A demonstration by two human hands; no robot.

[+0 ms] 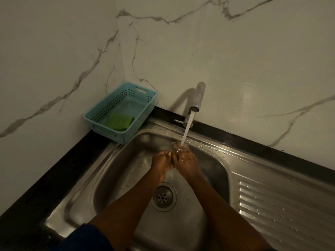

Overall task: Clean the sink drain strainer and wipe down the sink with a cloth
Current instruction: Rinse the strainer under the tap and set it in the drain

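Observation:
My left hand (pixel 162 160) and my right hand (pixel 186 160) are pressed together over the back of the steel sink (pixel 117 178). Both are wet, fingers loosely apart, with nothing visible in them. A stream of water (pixel 187 131) runs from the faucet (pixel 197 96) onto my right fingers. The round drain strainer (pixel 162 196) with small holes sits in the drain at the basin's middle, just below my wrists. A folded green cloth (pixel 118 121) lies in the blue basket (pixel 94 115) at the sink's back left corner.
A ribbed steel drainboard (pixel 281 205) with water drops lies to the right of the basin. A black counter edge (pixel 54 169) runs along the left and back. Marble-patterned walls (pixel 235 51) meet in the corner behind the basket. A faucet lever (pixel 178 121) sticks out left.

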